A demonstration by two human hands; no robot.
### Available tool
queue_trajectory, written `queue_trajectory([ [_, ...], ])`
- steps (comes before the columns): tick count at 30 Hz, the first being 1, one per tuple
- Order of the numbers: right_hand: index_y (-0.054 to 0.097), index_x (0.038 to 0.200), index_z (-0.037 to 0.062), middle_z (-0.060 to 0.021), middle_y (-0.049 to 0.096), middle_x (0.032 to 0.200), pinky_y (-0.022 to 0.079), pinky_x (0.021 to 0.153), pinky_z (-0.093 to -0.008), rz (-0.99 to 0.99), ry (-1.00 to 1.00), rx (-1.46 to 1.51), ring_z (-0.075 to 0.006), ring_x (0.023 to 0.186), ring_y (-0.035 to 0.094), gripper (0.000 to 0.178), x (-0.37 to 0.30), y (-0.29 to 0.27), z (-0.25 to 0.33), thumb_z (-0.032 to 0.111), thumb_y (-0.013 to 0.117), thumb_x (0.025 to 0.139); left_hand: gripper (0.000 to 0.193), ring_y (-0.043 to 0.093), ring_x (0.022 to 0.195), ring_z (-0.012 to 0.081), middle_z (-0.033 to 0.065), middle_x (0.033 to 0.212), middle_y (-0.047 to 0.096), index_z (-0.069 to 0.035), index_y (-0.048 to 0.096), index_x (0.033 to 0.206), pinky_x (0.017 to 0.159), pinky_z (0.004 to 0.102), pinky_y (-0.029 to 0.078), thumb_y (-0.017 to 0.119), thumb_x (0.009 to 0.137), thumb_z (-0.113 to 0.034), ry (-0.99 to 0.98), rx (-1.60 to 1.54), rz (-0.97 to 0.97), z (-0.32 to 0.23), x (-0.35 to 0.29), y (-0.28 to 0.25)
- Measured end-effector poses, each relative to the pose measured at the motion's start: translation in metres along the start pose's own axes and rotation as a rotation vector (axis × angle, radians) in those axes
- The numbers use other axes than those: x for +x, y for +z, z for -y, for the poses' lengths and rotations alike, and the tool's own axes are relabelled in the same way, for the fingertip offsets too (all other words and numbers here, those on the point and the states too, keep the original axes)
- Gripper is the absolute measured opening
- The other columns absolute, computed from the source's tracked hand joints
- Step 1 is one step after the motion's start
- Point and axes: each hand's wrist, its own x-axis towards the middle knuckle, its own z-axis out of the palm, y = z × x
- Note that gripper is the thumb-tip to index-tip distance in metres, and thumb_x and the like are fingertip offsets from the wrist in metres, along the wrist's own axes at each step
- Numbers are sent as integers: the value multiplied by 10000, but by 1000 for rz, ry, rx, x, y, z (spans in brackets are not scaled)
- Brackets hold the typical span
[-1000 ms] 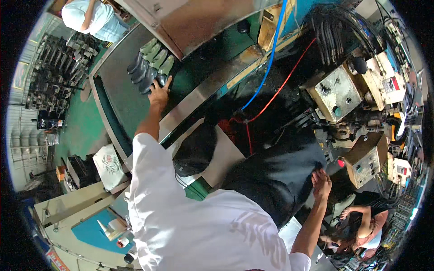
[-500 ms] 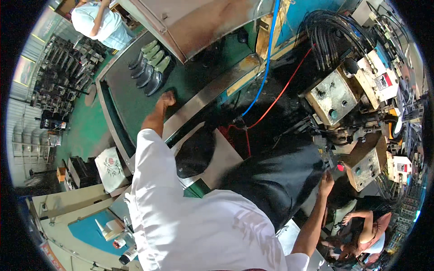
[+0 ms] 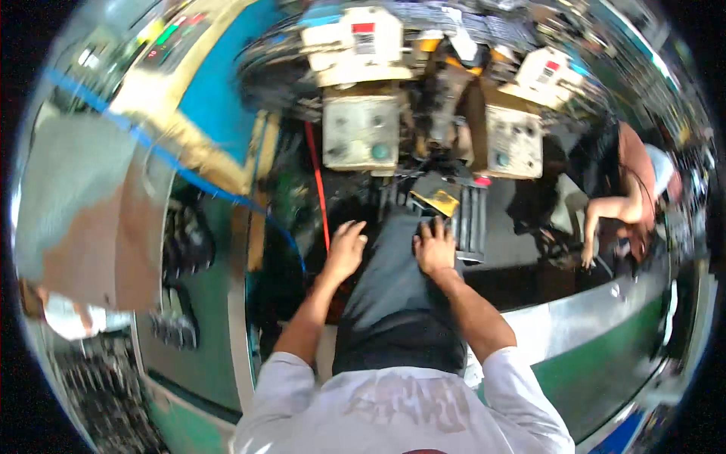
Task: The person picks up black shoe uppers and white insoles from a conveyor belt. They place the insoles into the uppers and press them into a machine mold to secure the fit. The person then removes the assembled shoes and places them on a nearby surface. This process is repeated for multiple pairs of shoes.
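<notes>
My left hand (image 3: 345,251) hovers at the left side of my dark-trousered knee, fingers loosely bent and apart, with nothing seen in it. My right hand (image 3: 435,247) rests on top of the dark trousers (image 3: 389,303) near the knee, its fingers spread and holding nothing. Just ahead of the knees, a dark block with a yellow marking (image 3: 437,198) sits by a black ribbed part (image 3: 473,223). Beyond stands a machine with a worn pale control box (image 3: 361,132) bearing a green knob, and a second control box (image 3: 514,140) to its right.
On my left, dark shoes (image 3: 175,321) stand on a green-topped bench (image 3: 219,303). A blue hose (image 3: 174,163) and a red hose (image 3: 318,189) run near my left side. A metal-edged green surface (image 3: 597,371) lies at right. Another person (image 3: 635,181) bends forward at far right.
My view has swung right toward the machine. My left hand has left the green bench beside the shoes, and my right hand has come from near the red button onto my leg.
</notes>
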Motion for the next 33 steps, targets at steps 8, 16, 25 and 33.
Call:
queue_trajectory([
  [8, 608, 1501, 177, -206, 423, 1663, 394, 1162, -620, 17, 174, 164, -533, 1409, 458, 532, -3, -12, -36, 380, 618, 1009, 579, 335, 1522, 537, 306, 1698, 266, -198, 455, 1622, 1171, 674, 395, 556, 1081, -375, -108, 369, 467, -87, 32, 123],
  [16, 621, 1480, 161, -221, 440, 1635, 372, 1178, -621, 27, 221, 163, -504, 1441, 436, 562, 4, -8, -47, 391, 655, 968, 590, 361, 1508, 521, 298, 1693, 279, -216, 430, 1639, 1165, 649, 406, 545, 1086, -389, -103, 410, 530, -93, 41, 135],
  [25, 641, 1448, 165, -204, 446, 1624, 392, 1158, -607, 55, 211, 152, -492, 1426, 447, 500, 5, -14, -44, 389, 626, 1001, 597, 378, 1484, 548, 322, 1678, 279, -203, 431, 1630, 1134, 665, 432, 568, 1073, -369, -103, 416, 523, -93, 40, 131],
  [33, 665, 1421, 158, -197, 464, 1609, 401, 1164, -574, -25, 192, 191, -475, 1423, 449, 474, -3, -14, -39, 370, 628, 998, 565, 395, 1474, 536, 338, 1633, 356, -185, 523, 1585, 1178, 586, 416, 614, 1057, -365, -24, 225, 620, -51, 51, 112],
])
